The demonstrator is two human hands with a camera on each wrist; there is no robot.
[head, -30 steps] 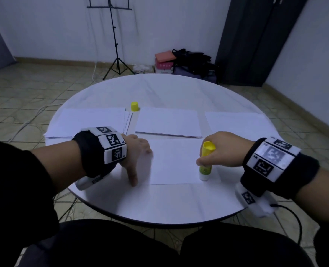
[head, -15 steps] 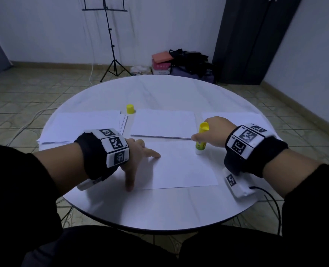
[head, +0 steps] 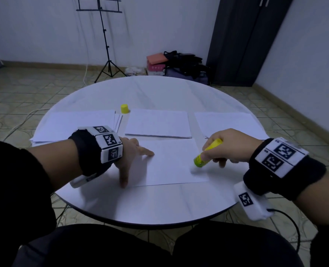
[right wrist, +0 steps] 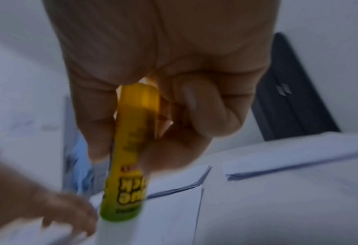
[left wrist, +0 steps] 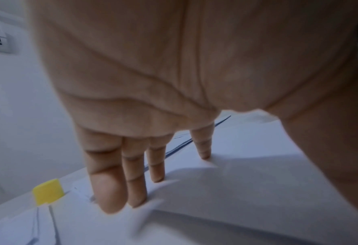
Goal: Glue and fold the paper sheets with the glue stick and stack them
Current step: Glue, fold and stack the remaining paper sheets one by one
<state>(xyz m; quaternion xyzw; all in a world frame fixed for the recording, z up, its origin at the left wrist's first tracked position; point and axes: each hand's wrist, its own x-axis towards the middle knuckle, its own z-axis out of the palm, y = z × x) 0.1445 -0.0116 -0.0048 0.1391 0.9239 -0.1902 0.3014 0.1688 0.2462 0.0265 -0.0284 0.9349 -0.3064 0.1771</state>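
Head view: the person sits at a round white bench [head: 159, 205] with a single white paper sheet [head: 171, 160] lying flat in front of them. The left hand [head: 129, 157] rests on the sheet's left edge, fingers straight and spread, tips pressing down; the left wrist view shows the fingertips [left wrist: 110, 199] on the paper. The right hand [head: 227, 147] has its fingers curled round a yellow and green glue stick [head: 206, 154], which is tilted, its white tip touching the sheet near the right edge. Right wrist view: the label on the glue stick [right wrist: 127, 182] is seen upside down and blurred; only part of yellow lettering shows, too smeared to read reliably.

Behind the sheet lie three stacks of white paper: a left stack [head: 78, 124], a middle stack [head: 157, 123], a right stack [head: 229, 122]. A small yellow cap [head: 124, 108] stands upright between the left and middle stacks. No containers on the bench.
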